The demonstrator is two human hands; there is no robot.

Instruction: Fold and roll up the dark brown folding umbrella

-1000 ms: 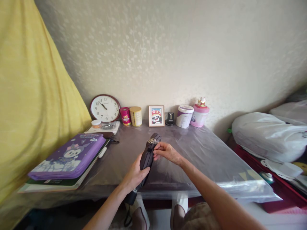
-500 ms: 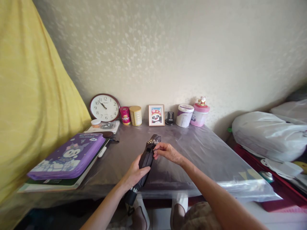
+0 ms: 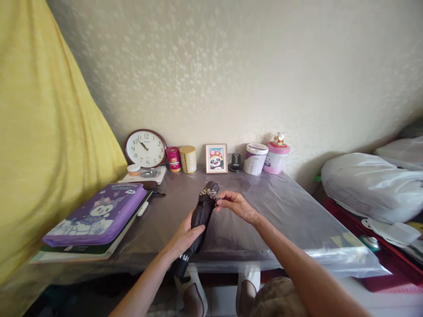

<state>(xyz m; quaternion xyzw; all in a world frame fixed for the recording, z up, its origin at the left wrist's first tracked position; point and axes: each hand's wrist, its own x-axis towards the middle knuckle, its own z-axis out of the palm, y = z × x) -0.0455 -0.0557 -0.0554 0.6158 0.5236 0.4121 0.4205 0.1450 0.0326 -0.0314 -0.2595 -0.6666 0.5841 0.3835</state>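
Observation:
A folded black umbrella [image 3: 202, 212] with a patterned band near its far end tilts over the front of the table. My left hand [image 3: 185, 235] is wrapped round its middle, thumb across the top. The handle end hangs past the table's front edge, towards me. My right hand [image 3: 236, 206] is at the umbrella's upper right side, with thumb and fingertips pinched together on what looks like the end of its closing strap. The strap itself is small and partly hidden by the fingers.
A purple zip case [image 3: 99, 215] lies on books at the left. Along the wall stand a clock [image 3: 145, 148], a pink can [image 3: 173, 159], a yellow tin [image 3: 188, 159], a framed panda picture [image 3: 216, 158] and two tubs. White plastic bags [image 3: 370, 187] are at the right.
My right hand has drawn slightly right and up, a little away from the umbrella's side, still pinching. The umbrella has turned a little in my left hand.

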